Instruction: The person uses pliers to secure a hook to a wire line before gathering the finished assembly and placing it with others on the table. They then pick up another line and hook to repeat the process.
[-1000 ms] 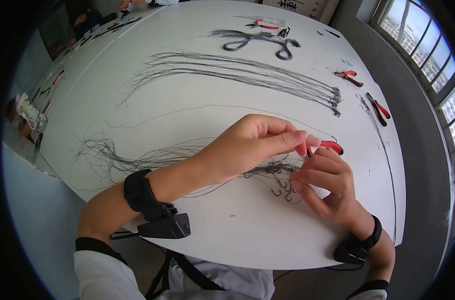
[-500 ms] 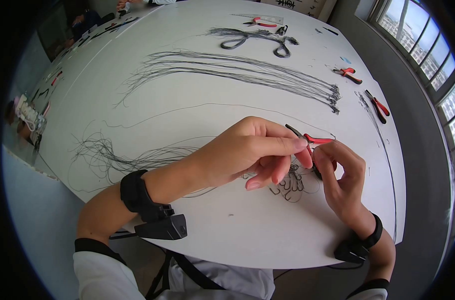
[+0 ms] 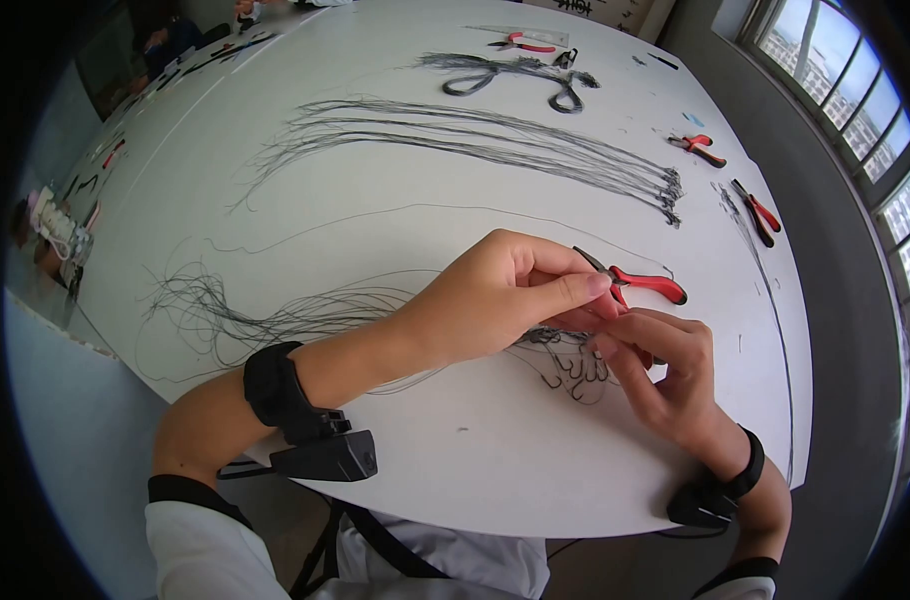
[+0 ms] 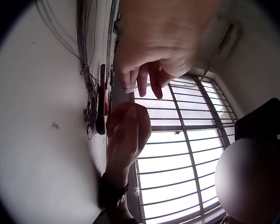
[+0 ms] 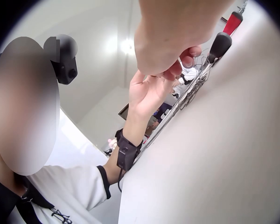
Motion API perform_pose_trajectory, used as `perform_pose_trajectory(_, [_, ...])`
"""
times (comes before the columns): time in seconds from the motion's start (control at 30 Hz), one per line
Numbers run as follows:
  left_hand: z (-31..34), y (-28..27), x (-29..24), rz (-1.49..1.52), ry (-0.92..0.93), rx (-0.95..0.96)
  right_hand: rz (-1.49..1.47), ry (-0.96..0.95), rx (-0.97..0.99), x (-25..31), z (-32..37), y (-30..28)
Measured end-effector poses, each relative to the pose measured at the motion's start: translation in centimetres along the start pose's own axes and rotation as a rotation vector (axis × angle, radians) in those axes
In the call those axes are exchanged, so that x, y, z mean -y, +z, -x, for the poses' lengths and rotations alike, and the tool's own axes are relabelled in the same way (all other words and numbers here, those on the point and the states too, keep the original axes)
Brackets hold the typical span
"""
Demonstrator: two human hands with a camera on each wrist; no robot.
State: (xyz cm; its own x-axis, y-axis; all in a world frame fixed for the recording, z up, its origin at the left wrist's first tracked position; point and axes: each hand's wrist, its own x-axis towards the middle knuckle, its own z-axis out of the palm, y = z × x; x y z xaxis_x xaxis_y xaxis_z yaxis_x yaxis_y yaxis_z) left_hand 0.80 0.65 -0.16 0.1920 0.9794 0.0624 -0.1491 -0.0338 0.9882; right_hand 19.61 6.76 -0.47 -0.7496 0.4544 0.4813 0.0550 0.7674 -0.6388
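Note:
In the head view my left hand is raised over the front of the table, thumb and forefinger pinched together. A fine dark line shows at its fingertips in the left wrist view. My right hand meets it from the right, fingers curled with thumb against forefinger; what it pinches is too fine to make out. Below the hands lies a cluster of fish hooks, their thin lines trailing left under my left forearm. Red-handled pliers lie just behind my fingertips, partly hidden.
Farther back are a long row of thin lines, a looped dark bundle and a single line. More pliers lie along the right edge, near the barred window. Other people sit at the far left.
My right hand drew away rightward half a second ago, uncovering the pliers, and has come back to my left fingertips. My left hand's lower fingers have curled in; its pinch stays nearly in place.

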Motion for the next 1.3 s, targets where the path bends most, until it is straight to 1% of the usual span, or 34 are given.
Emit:
perform_pose_trajectory(0.1, [0.1,0.2,0.3,0.016,0.019,0.005,-0.015,0.01,0.027,0.4,-0.2,-0.4])
perform_pose_trajectory(0.17, [0.3,0.3,-0.1,-0.069,-0.084,0.032,-0.046,0.027,0.037,0.3,-0.1,-0.5])
perform_pose_trajectory(0.2, [0.3,0.3,-0.2,-0.069,-0.084,0.033,-0.046,0.027,0.037,0.3,-0.1,-0.5])
perform_pose_trajectory(0.27, [0.4,0.3,-0.2,-0.211,-0.093,0.065,-0.062,0.051,0.03,0.2,0.0,-0.4])
perform_pose_trajectory(0.47, [0.4,0.3,-0.3,-0.306,-0.096,0.044,-0.062,0.131,0.028,0.0,0.1,-0.2])
perform_pose_trajectory(0.6, [0.5,0.3,-0.7,-0.315,-0.119,0.065,-0.081,0.168,0.034,-0.2,0.1,-0.1])
perform_pose_trajectory(0.67, [0.4,0.1,-0.5,-0.318,-0.087,0.082,-0.096,0.189,0.045,-0.2,0.1,-0.2])
perform_pose_trajectory(0.77, [0.4,0.0,-0.3,-0.265,-0.067,0.097,-0.088,0.183,0.042,-0.4,0.2,-0.1])
perform_pose_trajectory(0.9, [0.4,-0.2,-0.4,-0.257,-0.084,0.103,-0.082,0.193,0.048,-0.5,0.2,-0.1])
perform_pose_trajectory(1.0, [0.4,-0.2,-0.4,-0.243,-0.089,0.116,-0.064,0.183,0.053,-0.4,0.2,-0.1])
perform_pose_trajectory(1.07, [0.5,-0.2,-0.6,-0.214,-0.085,0.121,-0.049,0.113,0.032,-0.4,0.2,0.0])
perform_pose_trajectory(1.17, [0.4,-0.2,-0.1,-0.148,-0.077,0.11,-0.011,0.07,0.049,-0.4,0.2,-0.1])
perform_pose_trajectory(1.3, [0.5,-0.1,-0.5,-0.136,-0.081,0.1,-0.01,0.065,0.031,-0.3,0.1,-0.1])
